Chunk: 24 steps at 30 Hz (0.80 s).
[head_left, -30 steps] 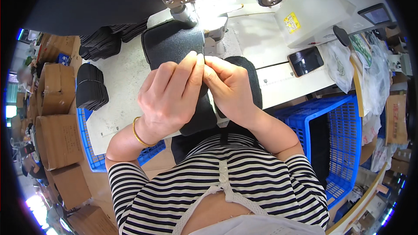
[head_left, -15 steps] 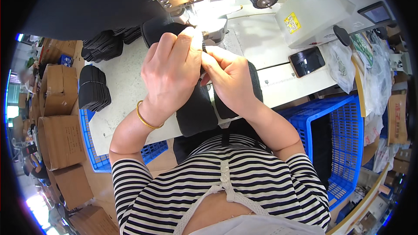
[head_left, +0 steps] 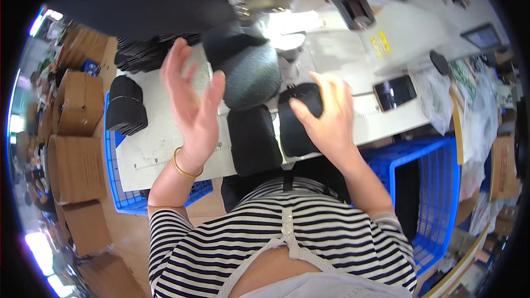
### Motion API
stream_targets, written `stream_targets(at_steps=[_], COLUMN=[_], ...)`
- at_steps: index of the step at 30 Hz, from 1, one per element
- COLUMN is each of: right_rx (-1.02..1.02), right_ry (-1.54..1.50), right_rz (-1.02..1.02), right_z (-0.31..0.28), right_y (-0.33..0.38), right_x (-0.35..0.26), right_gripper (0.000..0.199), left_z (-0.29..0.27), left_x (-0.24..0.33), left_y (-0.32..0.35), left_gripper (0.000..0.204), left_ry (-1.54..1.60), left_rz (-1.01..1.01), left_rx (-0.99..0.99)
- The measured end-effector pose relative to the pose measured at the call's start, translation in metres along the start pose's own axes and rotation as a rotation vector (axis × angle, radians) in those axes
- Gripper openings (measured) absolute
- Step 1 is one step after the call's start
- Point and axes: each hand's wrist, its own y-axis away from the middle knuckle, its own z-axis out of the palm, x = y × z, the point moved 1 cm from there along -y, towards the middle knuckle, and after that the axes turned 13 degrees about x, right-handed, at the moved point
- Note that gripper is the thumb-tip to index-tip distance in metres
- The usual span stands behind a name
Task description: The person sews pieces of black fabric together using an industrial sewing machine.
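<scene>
My left hand [head_left: 193, 102] is raised with its fingers spread, holding nothing, to the left of a rounded black fabric piece [head_left: 253, 77]. That piece lies under the sewing machine's lit head [head_left: 265, 8], its near part a shiny dark grey-green. My right hand [head_left: 330, 118] has thumb and fingers apart over a black pad [head_left: 298, 129] at the table's near edge; whether the fingertips touch it I cannot tell. Beside this pad, to its left, lies another black pad [head_left: 254, 142]. The machine head looks smeared by motion.
Stacked black pieces [head_left: 126, 105] lie at the table's left, with more stacks [head_left: 142, 55] behind. A phone [head_left: 394, 92] rests on the right. Blue crates stand low at left [head_left: 113, 171] and right [head_left: 455, 187]. Cardboard boxes [head_left: 77, 171] line the far left.
Both hands have come apart from their pinch near the machine head. The left moved left and opened; the right moved right and toward me. The piece under the head is now uncovered.
</scene>
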Motion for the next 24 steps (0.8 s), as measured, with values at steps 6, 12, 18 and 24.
stream_targets(at_steps=[6, 12, 18, 24], right_rx=[-0.103, -0.003, 0.048, 0.083], right_ry=[0.338, 0.279, 0.283, 0.238], right_rz=[0.089, -0.091, -0.127, -0.149], right_z=[0.001, 0.005, 0.005, 0.003], right_y=[0.049, 0.050, 0.062, 0.066], right_x=[0.030, 0.021, 0.029, 0.033], right_gripper=[0.075, 0.060, 0.062, 0.057], left_z=[0.025, 0.032, -0.030, -0.025], left_x=[-0.048, -0.102, -0.048, -0.015], left_y=[-0.052, -0.136, 0.042, 0.091], left_gripper=[0.018, 0.030, 0.068, 0.065], left_ry=[0.499, 0.093, -0.698, -0.938], left_rz=[-0.930, 0.261, -0.349, 0.390], left_rx=[-0.132, -0.019, -0.706, -0.275])
